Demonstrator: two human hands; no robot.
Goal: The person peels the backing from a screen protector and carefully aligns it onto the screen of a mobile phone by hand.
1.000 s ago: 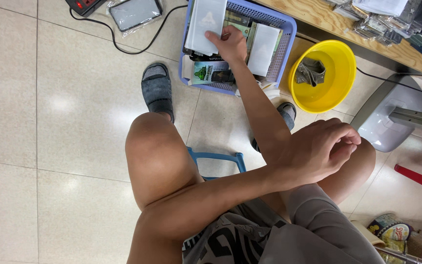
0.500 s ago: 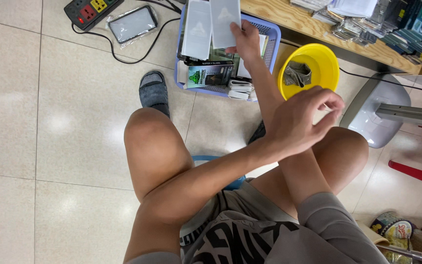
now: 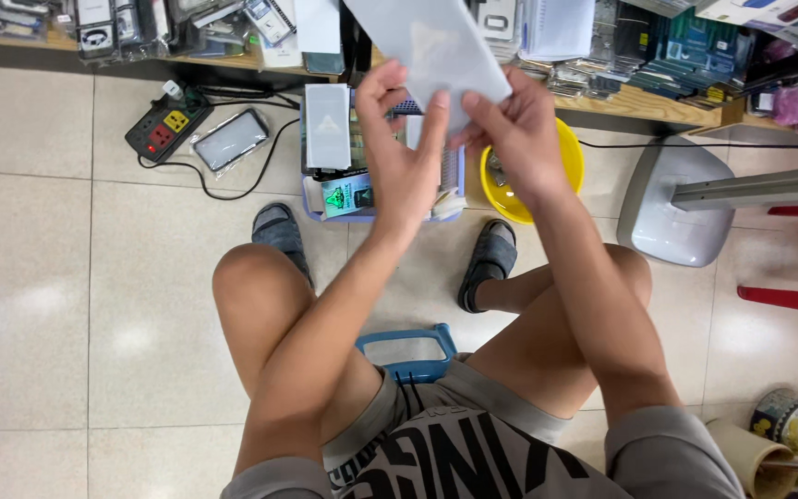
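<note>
Both your hands hold one flat white packet (image 3: 431, 46) up before you, above the basket (image 3: 314, 198) and the yellow bowl (image 3: 565, 166). Your left hand (image 3: 399, 157) pinches its lower left edge, thumb on one side and fingers spread up along the face. Your right hand (image 3: 510, 139) grips the lower right corner, fingers curled on it. The packet is a pale, plain rectangle, tilted, with a faint lighter mark near its middle; its top runs out of view. Below, the basket holds more flat packs, one white one standing upright at its left side. You sit on a blue stool (image 3: 408, 351).
</note>
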